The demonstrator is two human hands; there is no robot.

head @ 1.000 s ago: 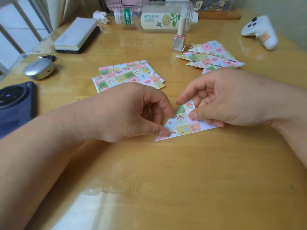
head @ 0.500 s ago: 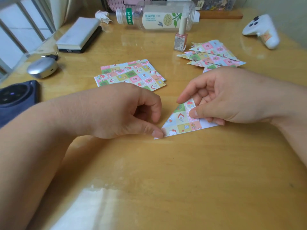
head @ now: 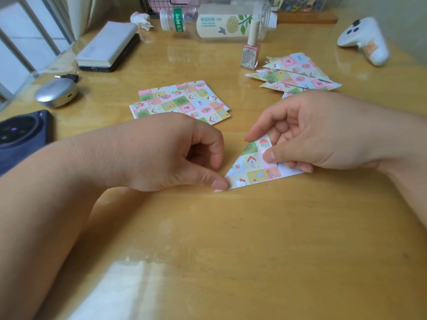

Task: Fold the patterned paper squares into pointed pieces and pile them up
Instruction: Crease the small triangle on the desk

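view: just the one cam, worn on your head
facing: forward and down across the table (head: 231,262), toward its far edge
closeness: pretty near, the table fills most of your frame, left edge showing

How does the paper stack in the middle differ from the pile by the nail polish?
The stack is flat, unfolded squares; the pile is folded pieces with sharp points. The stack's sheets nearly line up; the pile's pieces fan out loosely. Both share the same patchwork print.
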